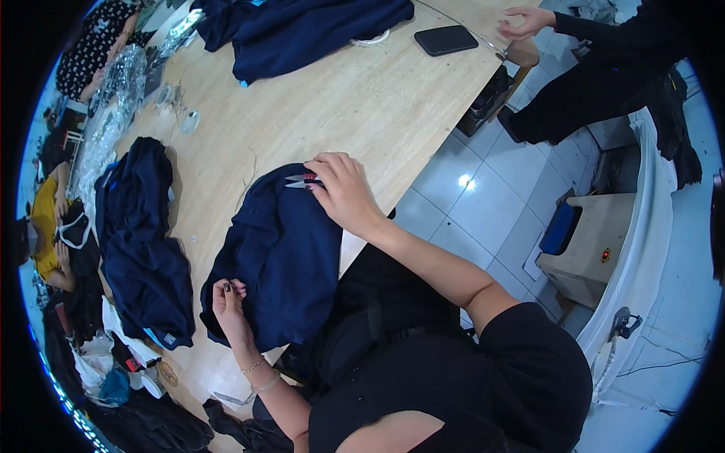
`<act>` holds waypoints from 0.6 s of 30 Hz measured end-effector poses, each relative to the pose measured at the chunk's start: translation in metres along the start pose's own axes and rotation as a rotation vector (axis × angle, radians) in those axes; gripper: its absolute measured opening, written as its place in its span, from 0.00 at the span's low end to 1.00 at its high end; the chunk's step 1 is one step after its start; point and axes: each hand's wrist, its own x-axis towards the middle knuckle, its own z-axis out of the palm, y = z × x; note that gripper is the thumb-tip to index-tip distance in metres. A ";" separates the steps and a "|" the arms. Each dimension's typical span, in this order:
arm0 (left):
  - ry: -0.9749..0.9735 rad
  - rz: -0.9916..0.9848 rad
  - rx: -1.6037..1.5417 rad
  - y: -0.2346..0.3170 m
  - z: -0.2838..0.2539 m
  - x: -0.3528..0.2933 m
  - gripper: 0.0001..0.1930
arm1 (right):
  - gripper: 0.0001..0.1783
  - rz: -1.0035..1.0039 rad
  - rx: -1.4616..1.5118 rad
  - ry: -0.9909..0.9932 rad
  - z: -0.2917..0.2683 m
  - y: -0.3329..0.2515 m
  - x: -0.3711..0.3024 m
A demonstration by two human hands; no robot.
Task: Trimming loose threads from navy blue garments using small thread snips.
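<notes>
Navy garment [291, 249] on counter [340, 121] near its edge, right hand [345, 192] fingers holding snips [302, 181], left hand [232, 311] fingers narrowed, grip unclear; best smooth garment, angle snips' tips away from it.

Cool, fairly bright indoor light reaches me through the lens, spread evenly over the pale table [377, 113]. A white glare spot shines on the tiled floor [442, 200], suggesting a lamp overhead. Crumpled clear plastic [117, 94] glints at upper left. Soft shadows edge the dark blue cloth [294, 249], whose folds sink into near-black. I see the middle sharply enough; another person's hand [522, 24] at upper right looks slightly smeared. Toward the rim, straight lines bow, detail softens, a bluish fringe glows lower left, and black corners close my round view.
</notes>
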 end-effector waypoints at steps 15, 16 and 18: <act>-0.002 -0.020 0.099 -0.001 0.002 0.006 0.06 | 0.35 0.892 -0.662 0.182 -0.167 0.289 -0.059; 0.003 -0.021 0.100 0.000 0.001 0.004 0.06 | 0.36 0.878 -0.672 0.091 -0.169 0.290 -0.056; 0.009 -0.019 0.100 0.001 0.002 0.003 0.06 | 0.37 0.870 -0.686 0.039 -0.173 0.298 -0.046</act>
